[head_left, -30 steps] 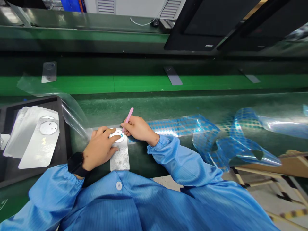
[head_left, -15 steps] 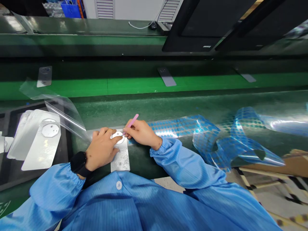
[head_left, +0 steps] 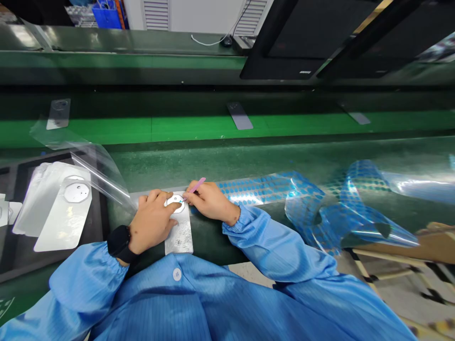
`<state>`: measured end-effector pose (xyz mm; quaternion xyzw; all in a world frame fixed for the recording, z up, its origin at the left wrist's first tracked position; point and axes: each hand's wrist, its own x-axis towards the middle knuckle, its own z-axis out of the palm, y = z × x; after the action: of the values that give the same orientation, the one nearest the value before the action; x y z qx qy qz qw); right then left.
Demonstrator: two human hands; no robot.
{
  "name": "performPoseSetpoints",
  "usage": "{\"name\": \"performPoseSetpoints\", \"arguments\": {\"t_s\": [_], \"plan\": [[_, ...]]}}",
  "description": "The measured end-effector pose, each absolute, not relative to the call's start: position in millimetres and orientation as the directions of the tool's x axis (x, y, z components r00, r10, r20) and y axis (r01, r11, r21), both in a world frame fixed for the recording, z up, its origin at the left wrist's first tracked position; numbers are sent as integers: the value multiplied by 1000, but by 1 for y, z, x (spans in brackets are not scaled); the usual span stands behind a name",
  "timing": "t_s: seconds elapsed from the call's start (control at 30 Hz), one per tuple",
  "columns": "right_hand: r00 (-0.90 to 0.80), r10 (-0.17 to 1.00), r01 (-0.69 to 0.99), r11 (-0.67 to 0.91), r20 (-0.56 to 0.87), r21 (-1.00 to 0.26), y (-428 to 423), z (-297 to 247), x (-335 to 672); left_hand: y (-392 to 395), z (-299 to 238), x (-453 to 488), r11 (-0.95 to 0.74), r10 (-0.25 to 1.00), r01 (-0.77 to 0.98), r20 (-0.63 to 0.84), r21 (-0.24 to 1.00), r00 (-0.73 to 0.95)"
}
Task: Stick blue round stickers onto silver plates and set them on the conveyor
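Note:
A phone back panel (head_left: pixel 179 234), pale and speckled, lies on the bench in front of me, with a white octagonal camera area (head_left: pixel 170 208) near its top. My left hand (head_left: pixel 153 219) lies over the panel's left side, fingers stretched out, the index fingertip on the camera area. Pink tweezers (head_left: pixel 197 185) are pinched in my right hand (head_left: pixel 211 201), their tip down at the right edge of that area. A tiny blue spot shows by the tip. Beside my right hand starts a clear strip of blue round stickers (head_left: pixel 256 187).
More pale back panels (head_left: pixel 64 222) are fanned out on a dark mat at left, by a curled clear film (head_left: pixel 103 175). Several panels, one of them grey (head_left: pixel 240 116), lie on the green conveyor (head_left: pixel 192 129) beyond. Black monitors (head_left: pixel 302 38) overhang at upper right.
The panels on the conveyor have shifted left. My right hand has tilted the pink tweezers lower, while my left hand stays on the panel.

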<state>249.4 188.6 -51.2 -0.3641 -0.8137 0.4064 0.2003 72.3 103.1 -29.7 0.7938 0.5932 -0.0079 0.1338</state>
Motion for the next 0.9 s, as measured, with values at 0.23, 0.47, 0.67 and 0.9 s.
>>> {"name": "performPoseSetpoints", "arguments": {"t_s": [0.23, 0.47, 0.67, 0.9], "plan": [[-516, 857, 382, 229, -1, -895, 192, -48, 248, 100, -33, 71, -252, 946, 945, -152, 207, 285], [-648, 744, 433, 537, 163, -724, 185, -45, 248, 102, -29, 79, -247, 945, 950, -169, 190, 279], [-699, 714, 598, 555, -38, -579, 188, -52, 239, 102, -39, 77, -202, 957, 948, -158, 245, 245], [-704, 671, 628, 435, -233, -646, 203, -35, 228, 83, -56, 87, -152, 984, 917, 141, 368, 107]]}}
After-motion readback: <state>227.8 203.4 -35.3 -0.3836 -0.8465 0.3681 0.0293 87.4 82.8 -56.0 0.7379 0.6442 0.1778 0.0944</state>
